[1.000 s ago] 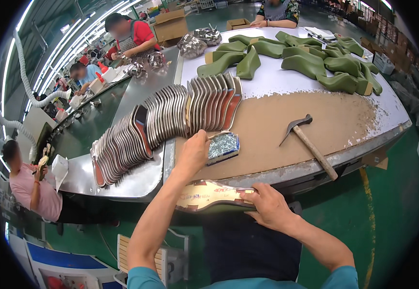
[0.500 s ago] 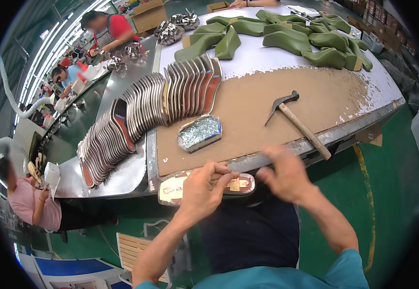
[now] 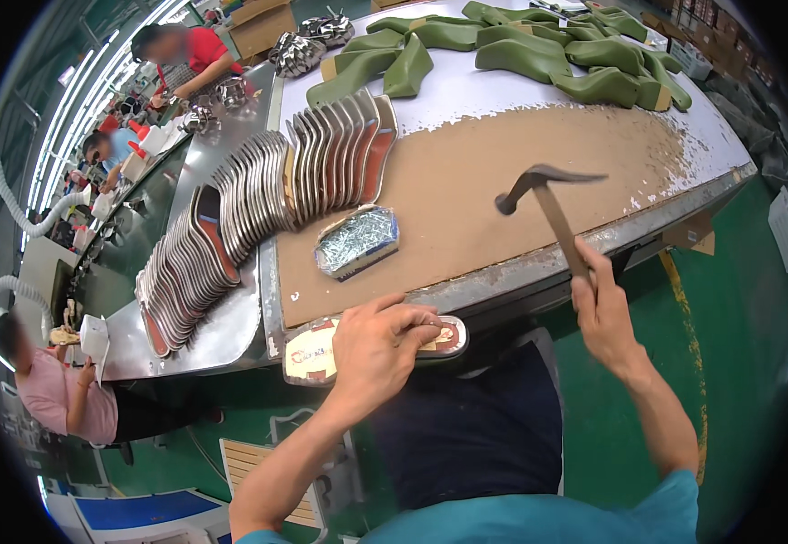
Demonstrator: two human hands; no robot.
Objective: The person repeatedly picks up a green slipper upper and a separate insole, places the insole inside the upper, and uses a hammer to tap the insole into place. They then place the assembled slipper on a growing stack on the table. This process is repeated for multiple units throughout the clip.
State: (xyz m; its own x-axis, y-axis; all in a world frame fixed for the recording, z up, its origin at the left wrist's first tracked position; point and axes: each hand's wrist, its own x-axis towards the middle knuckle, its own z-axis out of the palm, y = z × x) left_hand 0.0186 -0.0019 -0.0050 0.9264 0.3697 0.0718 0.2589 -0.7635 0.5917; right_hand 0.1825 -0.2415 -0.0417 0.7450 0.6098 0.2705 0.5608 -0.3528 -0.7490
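My right hand (image 3: 604,313) grips the wooden handle of a hammer (image 3: 550,204) and holds it up over the table's front edge. The hammer's dark head has a round face and a long curved claw. Below the edge, a cream and brown insole (image 3: 308,355) lies on what looks like an upturned shoe last, whose body is mostly hidden. My left hand (image 3: 371,349) rests over its middle, thumb and fingertips pinched near its right end. Whatever they hold is too small to make out. A small open box of nails (image 3: 358,243) stands just beyond.
A long curved row of metal-edged insoles (image 3: 258,195) stands left of the nails. Green shoe lasts (image 3: 525,59) are heaped at the table's back. Shiny metallic bundles (image 3: 296,54) sit at the far left corner. Several people work along the left bench; a chair (image 3: 262,471) is below left.
My right hand has moved right, taken hold of the hammer and lifted it off the table. The left hand stays pinched over the insole. The whole view has shifted slightly.
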